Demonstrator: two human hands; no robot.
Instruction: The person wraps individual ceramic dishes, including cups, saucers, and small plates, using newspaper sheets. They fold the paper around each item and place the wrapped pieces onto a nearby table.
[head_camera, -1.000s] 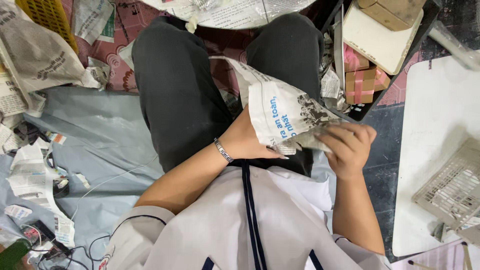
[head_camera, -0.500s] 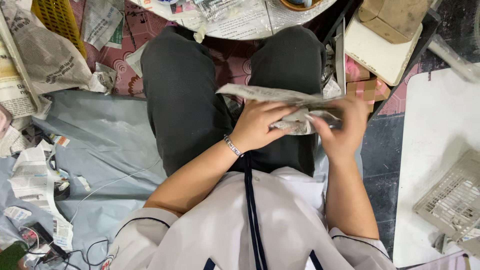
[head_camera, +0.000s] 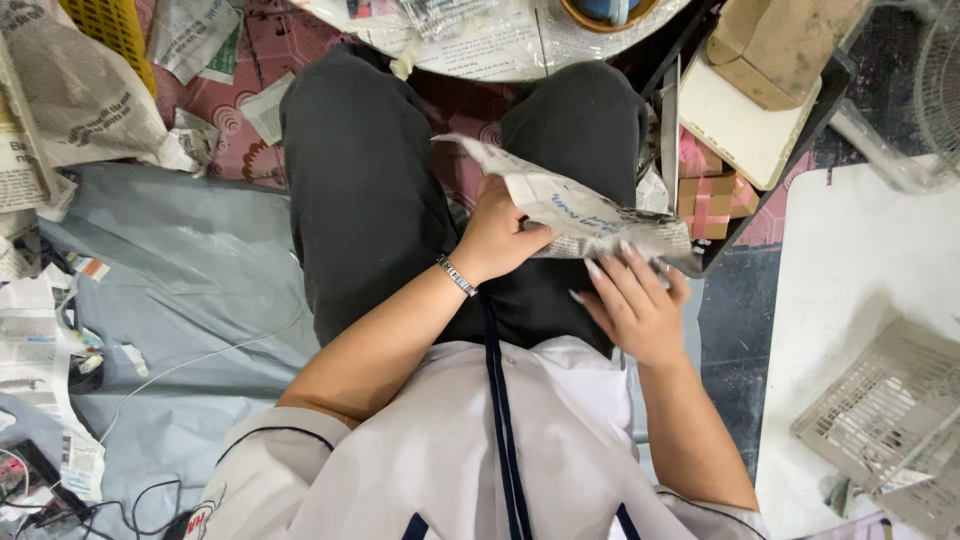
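Both hands' grip on crumpled newspaper over lap, L hand (bracelet), R hand, pink boxes nearby

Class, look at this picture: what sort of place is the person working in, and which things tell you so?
Probably an informal floor-level packing or craft workspace. Both hands hold a newspaper-wrapped bundle over the lap; loose newspaper sheets, small cardboard boxes and a plastic basket lie around.
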